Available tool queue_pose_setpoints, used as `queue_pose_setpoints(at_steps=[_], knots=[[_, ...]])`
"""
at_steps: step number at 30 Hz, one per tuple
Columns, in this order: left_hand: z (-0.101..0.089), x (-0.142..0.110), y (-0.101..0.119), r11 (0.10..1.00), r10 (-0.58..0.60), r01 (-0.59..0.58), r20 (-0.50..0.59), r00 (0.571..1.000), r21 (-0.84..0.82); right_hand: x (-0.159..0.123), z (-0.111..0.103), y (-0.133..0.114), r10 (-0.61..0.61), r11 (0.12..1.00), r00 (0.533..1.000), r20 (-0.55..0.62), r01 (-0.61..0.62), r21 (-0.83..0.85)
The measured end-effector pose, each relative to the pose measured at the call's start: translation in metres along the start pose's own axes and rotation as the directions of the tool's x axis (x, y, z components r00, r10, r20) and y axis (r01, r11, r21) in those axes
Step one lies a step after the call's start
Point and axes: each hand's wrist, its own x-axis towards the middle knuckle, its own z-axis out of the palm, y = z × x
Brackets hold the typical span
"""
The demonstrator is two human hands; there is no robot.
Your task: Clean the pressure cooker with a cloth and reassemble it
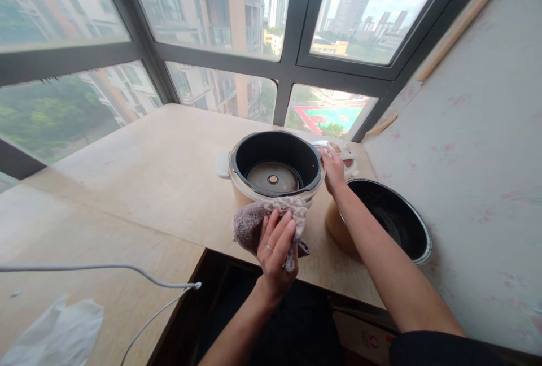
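L hand [277, 253]: we're clutching mauve-grey cloth [250, 223], fingers bent, against front of cooker [273, 151] | cooker: sitting on wood top [169, 185], blk inside, metal plate [288, 179] showing | R hand [333, 171]: we're holding cooker's R side, fingers curled | carton [353, 335]: red logo [372, 341], txt illegible

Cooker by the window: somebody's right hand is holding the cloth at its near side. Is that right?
Not quite. In the head view, it's the left hand holding the cloth at the near side of the cooker.
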Motion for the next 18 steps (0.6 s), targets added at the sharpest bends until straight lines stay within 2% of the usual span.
queue_pose_setpoints(at_steps=[1, 3, 7, 9, 13, 16, 18], knots=[[-0.002, 0.003, 0.001, 0.996, 0.081, -0.083, 0.101, 0.992, 0.015, 0.0, 0.0, 0.0, -0.006, 1.0, 1.0, 0.002, 0.006, 0.0], [-0.002, 0.011, 0.004, 0.986, 0.155, -0.166, 0.269, 0.951, 0.018, 0.0, 0.001, 0.0, -0.02, 1.0, 1.0, 0.006, 0.02, -0.002], [0.009, 0.024, 0.011, 0.96, 0.242, -0.28, 0.512, 0.824, -0.003, -0.002, 0.001, -0.002, -0.032, 0.999, 0.999, 0.024, 0.032, -0.018], [0.02, 0.027, 0.015, 0.945, 0.265, -0.328, 0.574, 0.775, 0.006, -0.002, 0.0, -0.005, -0.018, 0.999, 0.999, 0.037, 0.019, -0.033], [0.037, 0.029, 0.023, 0.947, 0.231, -0.32, 0.632, 0.739, 0.028, -0.004, -0.002, -0.011, 0.007, 0.998, 0.998, 0.058, -0.003, -0.069], [0.034, 0.025, 0.026, 0.969, 0.131, -0.242, 0.715, 0.687, 0.056, -0.005, -0.003, -0.015, 0.023, 0.997, 0.997, 0.07, -0.017, -0.077], [0.026, 0.018, 0.023, 0.983, 0.09, -0.18, 0.724, 0.684, 0.047, -0.005, -0.002, -0.016, 0.042, 0.996, 0.997, 0.072, -0.037, -0.081]])
